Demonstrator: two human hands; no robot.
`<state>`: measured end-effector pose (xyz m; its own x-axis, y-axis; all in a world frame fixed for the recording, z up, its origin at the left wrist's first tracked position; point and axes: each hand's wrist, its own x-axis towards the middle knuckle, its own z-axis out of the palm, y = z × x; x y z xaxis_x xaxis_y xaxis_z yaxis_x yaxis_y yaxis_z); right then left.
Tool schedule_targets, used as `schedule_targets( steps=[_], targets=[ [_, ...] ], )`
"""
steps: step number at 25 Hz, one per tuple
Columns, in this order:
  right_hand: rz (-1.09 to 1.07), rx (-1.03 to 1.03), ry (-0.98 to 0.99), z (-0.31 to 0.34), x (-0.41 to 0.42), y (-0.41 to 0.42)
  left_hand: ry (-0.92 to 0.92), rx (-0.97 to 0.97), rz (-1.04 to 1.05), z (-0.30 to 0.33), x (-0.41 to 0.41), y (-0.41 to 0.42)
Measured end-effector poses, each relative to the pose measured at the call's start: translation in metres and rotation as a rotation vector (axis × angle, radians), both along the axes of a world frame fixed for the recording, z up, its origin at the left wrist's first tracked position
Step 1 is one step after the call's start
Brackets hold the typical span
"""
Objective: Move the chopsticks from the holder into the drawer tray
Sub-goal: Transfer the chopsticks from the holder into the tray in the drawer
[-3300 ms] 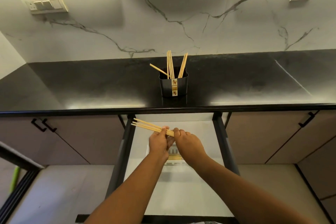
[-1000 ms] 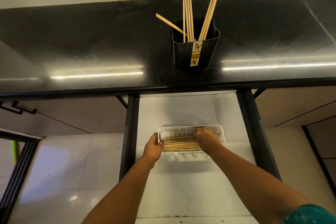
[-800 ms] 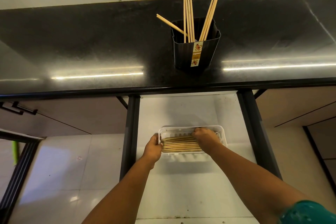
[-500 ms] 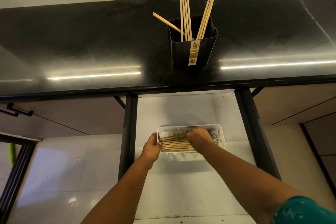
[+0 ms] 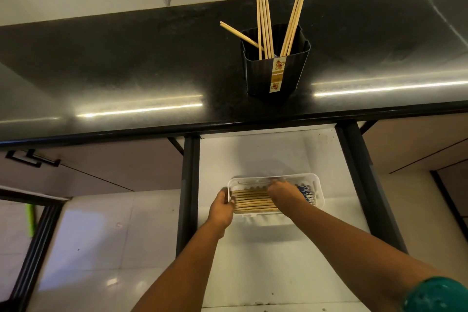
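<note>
Several chopsticks [image 5: 254, 200] lie flat in the tray [image 5: 319, 191]. My left hand [image 5: 222, 206] grips the tray's left end; my right hand [image 5: 283, 189] presses on them. I'd level them gently — more chopsticks [image 5: 264, 15] wait in the holder [image 5: 274, 71] on the worktop [image 5: 126, 58].
</note>
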<state>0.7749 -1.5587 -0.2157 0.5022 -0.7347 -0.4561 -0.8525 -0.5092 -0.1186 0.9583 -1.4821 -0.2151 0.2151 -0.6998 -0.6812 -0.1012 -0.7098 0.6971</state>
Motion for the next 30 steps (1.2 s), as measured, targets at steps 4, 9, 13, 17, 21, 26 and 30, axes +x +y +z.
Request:
schedule_targets(
  steps=[4,9,13,17,21,26,30],
  targets=[
    [0.010,-0.041,-0.028,0.002,-0.005,0.001,-0.005,0.005,-0.012,-0.002,0.001,0.000],
    [-0.026,-0.048,-0.038,0.006,-0.011,0.004,-0.008,-0.022,-0.037,0.002,0.002,0.001],
    [-0.097,-0.043,-0.100,0.017,-0.017,0.005,-0.077,-0.026,-0.015,0.008,0.000,0.003],
    [-0.248,0.184,-0.049,0.024,-0.031,0.018,-0.192,-0.046,-0.072,0.021,-0.008,0.012],
    [-0.291,0.356,0.021,0.009,-0.040,0.038,-0.752,-0.262,-0.387,0.023,-0.022,0.031],
    [-0.380,0.194,-0.083,0.011,-0.036,0.037,-0.937,-0.288,-0.860,0.008,-0.040,0.034],
    [-0.427,0.196,-0.200,0.019,-0.048,0.041,-0.896,-0.224,-0.900,0.010,-0.040,0.024]
  ],
)
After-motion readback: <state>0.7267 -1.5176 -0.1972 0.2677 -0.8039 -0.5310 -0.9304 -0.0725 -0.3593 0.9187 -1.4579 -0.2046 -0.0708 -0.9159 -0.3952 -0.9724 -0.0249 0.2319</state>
